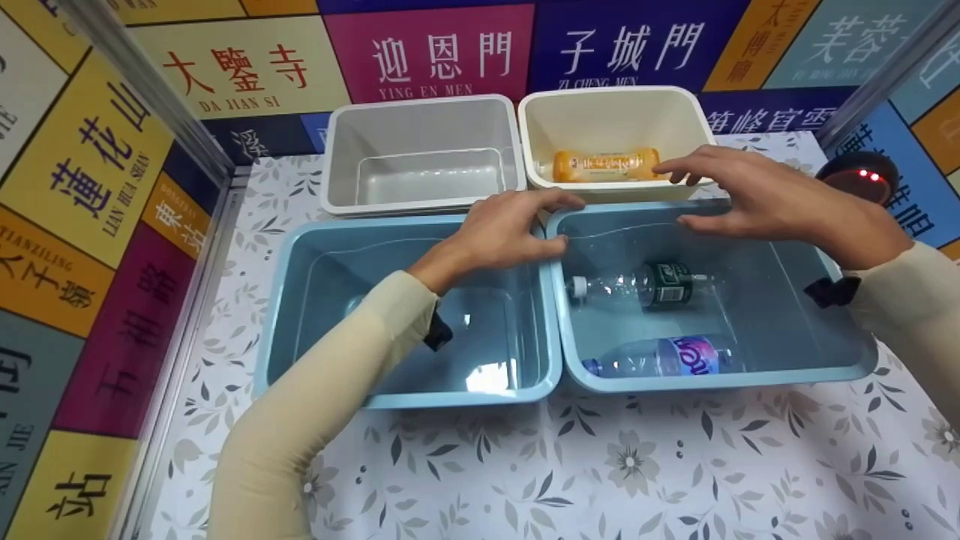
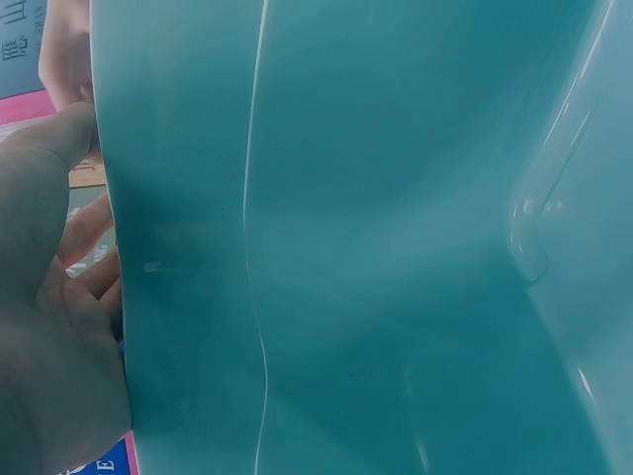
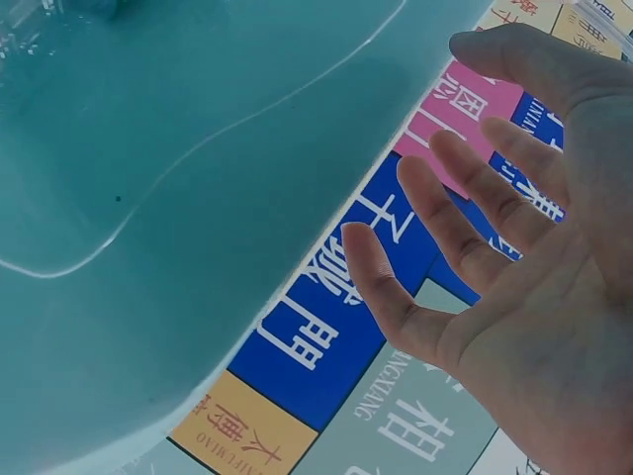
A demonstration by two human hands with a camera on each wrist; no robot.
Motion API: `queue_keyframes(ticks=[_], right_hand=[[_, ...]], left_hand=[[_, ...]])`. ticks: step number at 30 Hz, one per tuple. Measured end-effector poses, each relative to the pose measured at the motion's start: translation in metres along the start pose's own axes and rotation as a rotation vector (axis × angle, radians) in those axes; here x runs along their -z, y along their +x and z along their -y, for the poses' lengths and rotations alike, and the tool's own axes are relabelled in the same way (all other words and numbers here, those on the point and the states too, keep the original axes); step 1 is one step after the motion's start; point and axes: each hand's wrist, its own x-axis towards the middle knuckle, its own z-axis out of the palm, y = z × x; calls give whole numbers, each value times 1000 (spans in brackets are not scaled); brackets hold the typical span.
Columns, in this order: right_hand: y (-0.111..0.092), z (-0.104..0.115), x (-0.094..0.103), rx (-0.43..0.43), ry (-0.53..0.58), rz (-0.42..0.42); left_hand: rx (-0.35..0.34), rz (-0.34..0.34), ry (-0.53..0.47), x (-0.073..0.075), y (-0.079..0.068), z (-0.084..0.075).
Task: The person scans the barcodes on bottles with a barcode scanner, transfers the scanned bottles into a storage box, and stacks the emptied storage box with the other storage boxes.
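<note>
My left hand (image 1: 504, 229) is over the back rims where the left blue bin (image 1: 450, 397) and right blue bin (image 1: 720, 384) meet. Its fingers are loosely bent near the right bin's corner; I cannot tell whether they touch the rim. My right hand (image 1: 765, 191) hovers above that bin's back rim, fingers spread and holding nothing, as the right wrist view confirms. Two clear bottles lie inside the right blue bin: a green-labelled bottle (image 1: 667, 285) and a purple-labelled bottle (image 1: 686, 355). An orange-wrapped bottle or packet (image 1: 606, 165) lies in the cream bin (image 1: 615, 97), close to my right fingertips.
Beside the cream bin stands a grey bin (image 1: 424, 112), behind the left blue bin. A dark round device with red lights (image 1: 859, 180) is at the right. The floral tablecloth (image 1: 600, 465) extends in front, and lettered panels (image 1: 442, 56) wall the back and left.
</note>
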Motion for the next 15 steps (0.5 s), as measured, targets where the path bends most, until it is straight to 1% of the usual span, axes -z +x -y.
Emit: queue_keyframes(ticks=[5,9,15], right_hand=[[-6,-3,-4,10,11,-13],[-8,-3,-6,-8,26,-14],[-10,-1,-7,-29,19,-14]], left_hand=[[-6,0,6,-1,0,0],[-3,-1,2,0,0,1],[-8,1,1,0,0,0]])
